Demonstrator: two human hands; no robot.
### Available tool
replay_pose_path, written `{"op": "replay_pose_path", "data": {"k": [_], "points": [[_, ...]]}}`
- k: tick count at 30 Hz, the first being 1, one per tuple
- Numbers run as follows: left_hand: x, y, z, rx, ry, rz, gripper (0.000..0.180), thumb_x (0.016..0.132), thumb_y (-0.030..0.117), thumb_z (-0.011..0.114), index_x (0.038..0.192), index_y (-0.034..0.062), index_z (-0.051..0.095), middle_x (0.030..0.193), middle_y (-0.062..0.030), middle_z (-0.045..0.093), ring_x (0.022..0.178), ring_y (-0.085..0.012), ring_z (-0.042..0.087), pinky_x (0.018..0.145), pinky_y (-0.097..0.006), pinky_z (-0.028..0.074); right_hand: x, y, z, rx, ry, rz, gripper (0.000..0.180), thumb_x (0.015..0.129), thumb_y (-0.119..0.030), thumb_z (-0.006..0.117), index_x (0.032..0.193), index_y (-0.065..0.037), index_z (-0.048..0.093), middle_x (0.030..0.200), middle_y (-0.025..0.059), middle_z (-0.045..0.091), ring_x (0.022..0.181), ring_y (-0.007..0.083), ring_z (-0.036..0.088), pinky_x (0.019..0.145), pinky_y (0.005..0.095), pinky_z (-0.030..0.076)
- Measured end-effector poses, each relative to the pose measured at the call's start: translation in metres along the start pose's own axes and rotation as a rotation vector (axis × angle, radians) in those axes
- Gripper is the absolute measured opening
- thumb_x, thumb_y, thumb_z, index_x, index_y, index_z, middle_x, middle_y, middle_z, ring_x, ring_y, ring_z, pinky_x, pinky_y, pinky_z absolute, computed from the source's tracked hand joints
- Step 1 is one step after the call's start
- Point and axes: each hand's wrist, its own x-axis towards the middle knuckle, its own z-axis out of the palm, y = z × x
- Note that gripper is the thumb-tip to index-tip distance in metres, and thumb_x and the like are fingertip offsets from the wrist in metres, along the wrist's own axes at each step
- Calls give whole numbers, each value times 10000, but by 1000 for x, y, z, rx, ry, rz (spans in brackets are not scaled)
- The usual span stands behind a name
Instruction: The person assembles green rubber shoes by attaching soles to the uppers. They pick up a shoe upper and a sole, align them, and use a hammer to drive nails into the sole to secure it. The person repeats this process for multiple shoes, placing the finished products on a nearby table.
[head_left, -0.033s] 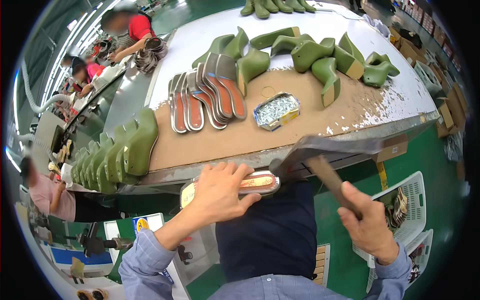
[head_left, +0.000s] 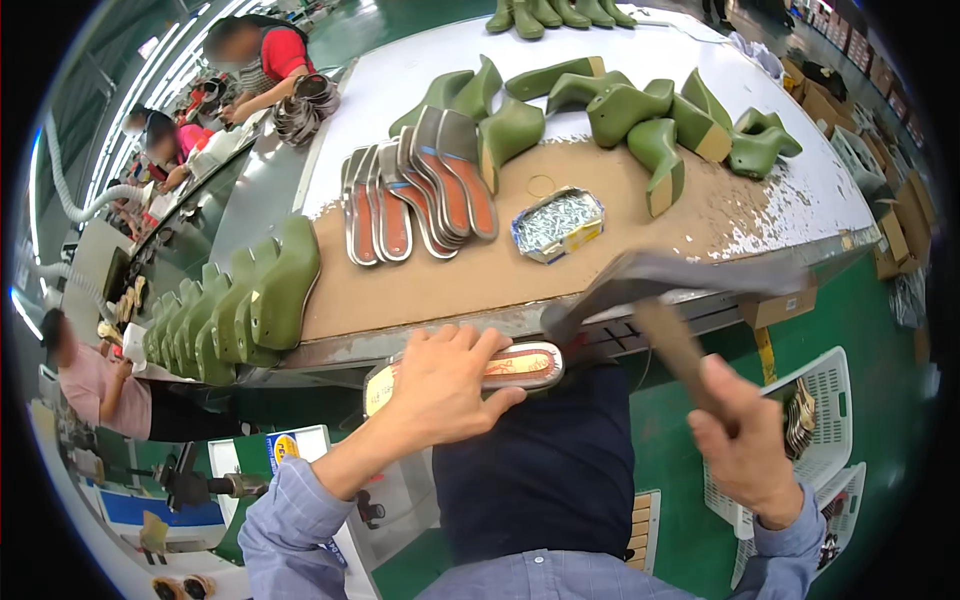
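Wide fisheye view from the head, downward over near hands [head_left: 440, 378] and worktable [head_left: 420, 290].

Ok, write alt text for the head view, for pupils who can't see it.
A person's right hand grips a hammer while the left hand holds a shoe sole beside the table. On the table lie green shoe lasts, overlapping soles and an open box of small metal pieces.

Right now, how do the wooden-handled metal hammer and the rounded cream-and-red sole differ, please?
The right hand grips the hammer; the left hand clasps the sole. The hammer is angular, grey and brown; the sole is rounded, cream and red. Both are elongated.
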Motion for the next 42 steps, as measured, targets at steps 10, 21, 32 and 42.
{"op": "replay_pose_path", "data": {"k": [10, 21, 32, 42], "points": [[-2, -1, 6, 19, 22, -11, 525, 815, 505, 760, 1142, 111, 643, 983, -93, 670, 950, -285, 649, 802, -438, 436, 42, -18, 4, -220, -143, -110, 447, 913, -73, 719, 1343, -19, 610, 999, 196, 707, 850, 346, 712, 770, 363, 586], [-5, -2, 8, -10, 57, 8, 530, 818, 500, 757, 1145, 102, 634, 978, -103, 668, 931, -294, 644, 798, -444, 433, 41, -17, 5, -224, -247, -95, 488, 934, -64, 704, 1391, 12, 553, 1046, 211, 724, 914, 278, 733, 762, 345, 583], [0, 1, 7, -14, 42, 11, 536, 808, 484, 771, 1129, 80, 626, 969, -102, 674, 946, -295, 643, 814, -442, 446, 27, -10, 17, -351, -230, -19, 553, 888, -137, 743, 1409, -235, 585, 737, 112, 633, 640, 348, 644, 558, 451, 526], [20, 4, 2, -1, -195, 142, 770, 719, 395, 805, 1329, 28, 514, 963, -188, 683, 811, -362, 687, 699, -484, 516, 35, 101, -34, -997, 151, 211, 543, 897, -63, 677, 1405, -238, 598, 889, 170, 614, 749, 397, 633, 666, 500, 504]]}}
